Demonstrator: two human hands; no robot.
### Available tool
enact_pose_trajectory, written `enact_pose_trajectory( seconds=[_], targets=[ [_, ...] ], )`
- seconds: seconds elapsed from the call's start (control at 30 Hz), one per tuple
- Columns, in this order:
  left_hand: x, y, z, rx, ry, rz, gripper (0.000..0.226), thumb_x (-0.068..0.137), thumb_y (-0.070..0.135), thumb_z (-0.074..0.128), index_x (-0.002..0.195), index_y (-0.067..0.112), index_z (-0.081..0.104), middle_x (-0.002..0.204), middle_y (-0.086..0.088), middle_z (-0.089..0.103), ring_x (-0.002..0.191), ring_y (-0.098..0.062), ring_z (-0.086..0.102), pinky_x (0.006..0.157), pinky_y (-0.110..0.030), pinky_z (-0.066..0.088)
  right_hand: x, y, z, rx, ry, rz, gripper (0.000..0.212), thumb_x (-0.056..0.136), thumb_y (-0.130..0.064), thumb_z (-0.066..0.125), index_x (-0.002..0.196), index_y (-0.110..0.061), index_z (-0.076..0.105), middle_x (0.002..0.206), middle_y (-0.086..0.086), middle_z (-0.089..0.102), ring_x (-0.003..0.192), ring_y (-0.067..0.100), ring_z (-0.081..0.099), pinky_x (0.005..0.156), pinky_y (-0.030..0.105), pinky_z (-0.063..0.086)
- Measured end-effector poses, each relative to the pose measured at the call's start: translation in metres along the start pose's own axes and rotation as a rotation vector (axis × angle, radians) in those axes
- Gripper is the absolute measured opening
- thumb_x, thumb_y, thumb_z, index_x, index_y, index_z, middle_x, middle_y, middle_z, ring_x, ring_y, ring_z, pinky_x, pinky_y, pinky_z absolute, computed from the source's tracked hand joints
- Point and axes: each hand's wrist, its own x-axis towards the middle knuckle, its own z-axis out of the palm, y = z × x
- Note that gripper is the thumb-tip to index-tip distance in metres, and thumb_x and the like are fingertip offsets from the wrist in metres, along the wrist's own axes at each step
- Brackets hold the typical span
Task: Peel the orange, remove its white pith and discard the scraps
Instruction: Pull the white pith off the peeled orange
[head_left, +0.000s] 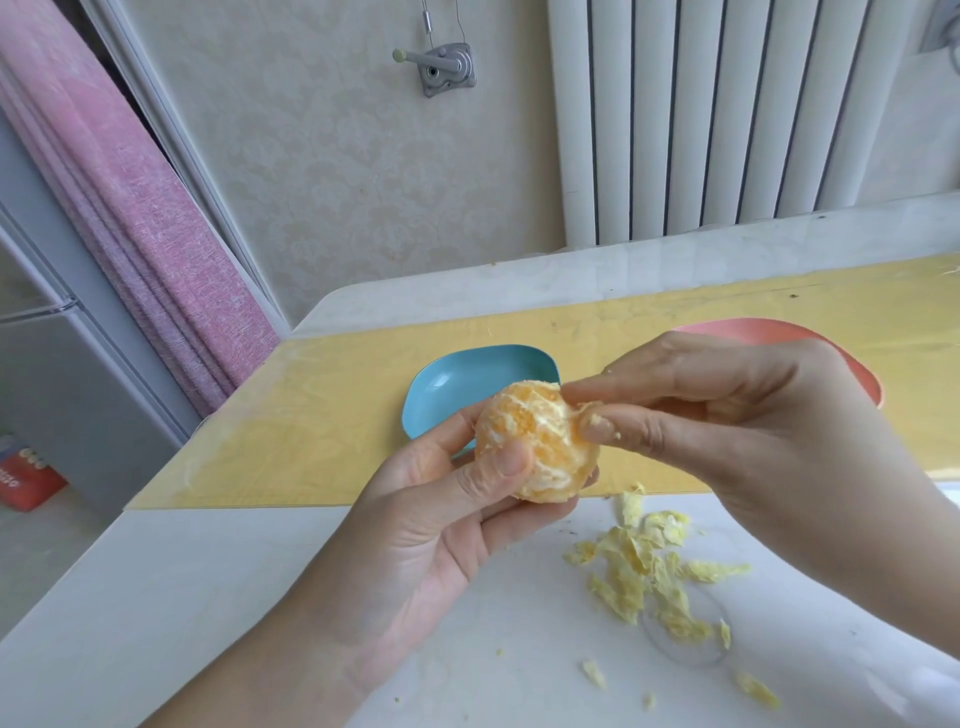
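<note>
Left hand (431, 525) grips the peeled orange (535, 447), thumb across its front & fingers underneath, held above the bench (208, 597) near the front edge of the yellow mat (322, 415). Right hand (727, 415) pinches a bit of white pith (584, 410) at the orange's upper right, btwn thumb & forefinger. Orange streaked w/ pith. Blue dish (467, 374) on the mat just behind the orange; pink dish (753, 327) behind the right hand, mostly hidden. Pith scraps (644, 566) piled on the bench below the right hand.
</note>
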Motion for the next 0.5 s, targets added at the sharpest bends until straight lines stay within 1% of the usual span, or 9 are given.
enact_pose_trajectory(
  seconds=[0.03,0.1,0.13,0.2,0.27,0.33,0.5],
  targets=[
    [-0.0002,-0.0004,0.0,-0.01,0.0,-0.001,0.062,0.065,0.022,0.085,0.119,0.002,0.063,0.116,-0.021,0.065,0.109,-0.04,0.062,0.082,-0.031,0.055,-0.0006,-0.0003,0.0008,0.008,0.016,-0.009,0.019,0.064,-0.03,0.074,0.08,-0.021,0.078,0.082,0.0,0.072,0.079,0.016,0.07,0.073,0.029,0.057],
    [-0.0008,-0.0014,0.0004,-0.026,-0.006,-0.004,0.06,0.066,0.021,0.085,0.118,0.001,0.063,0.116,-0.022,0.065,0.109,-0.04,0.062,0.082,-0.031,0.055,-0.0027,-0.0009,0.0031,-0.047,0.047,-0.045,0.013,0.067,-0.027,0.077,0.078,-0.02,0.079,0.079,-0.003,0.072,0.077,0.015,0.069,0.071,0.025,0.055],
    [-0.0009,-0.0022,0.0009,-0.029,-0.01,-0.004,0.059,0.067,0.021,0.084,0.118,0.001,0.062,0.116,-0.023,0.065,0.11,-0.04,0.062,0.083,-0.032,0.055,-0.0043,-0.0004,0.0039,-0.109,0.067,-0.069,0.01,0.07,-0.028,0.079,0.078,-0.022,0.079,0.079,-0.006,0.072,0.077,0.014,0.069,0.071,0.024,0.055],
    [-0.0012,-0.004,0.0015,-0.037,-0.011,-0.005,0.059,0.068,0.022,0.083,0.118,0.001,0.062,0.117,-0.023,0.065,0.11,-0.04,0.061,0.084,-0.032,0.055,-0.007,0.0015,0.0052,-0.284,0.111,-0.126,0.006,0.076,-0.029,0.073,0.081,-0.026,0.076,0.078,-0.012,0.071,0.075,0.01,0.068,0.069,0.02,0.053],
    [-0.001,-0.0053,0.0018,-0.041,-0.007,-0.008,0.059,0.067,0.021,0.084,0.117,0.0,0.062,0.117,-0.024,0.064,0.11,-0.04,0.062,0.083,-0.032,0.055,-0.0073,0.0033,0.0056,-0.466,0.137,-0.202,0.006,0.081,-0.029,0.068,0.082,-0.026,0.074,0.075,-0.014,0.068,0.072,0.007,0.065,0.065,0.016,0.049],
    [-0.0012,-0.0061,0.0022,-0.04,-0.008,-0.013,0.06,0.066,0.02,0.085,0.118,0.0,0.062,0.118,-0.025,0.063,0.11,-0.04,0.061,0.082,-0.032,0.055,-0.0069,0.0052,0.0057,-0.588,0.155,-0.267,0.01,0.085,-0.029,0.065,0.082,-0.023,0.072,0.076,-0.015,0.065,0.069,0.005,0.06,0.063,0.011,0.044],
    [-0.0016,-0.0088,0.002,-0.055,-0.019,-0.015,0.06,0.067,0.019,0.084,0.119,0.0,0.061,0.121,-0.024,0.062,0.114,-0.04,0.059,0.083,-0.032,0.054,-0.0087,0.0086,0.008,-0.717,0.163,-0.336,0.016,0.09,-0.024,0.053,0.083,-0.016,0.064,0.076,-0.01,0.058,0.067,0.0,0.047,0.064,0.002,0.036]
  ],
)
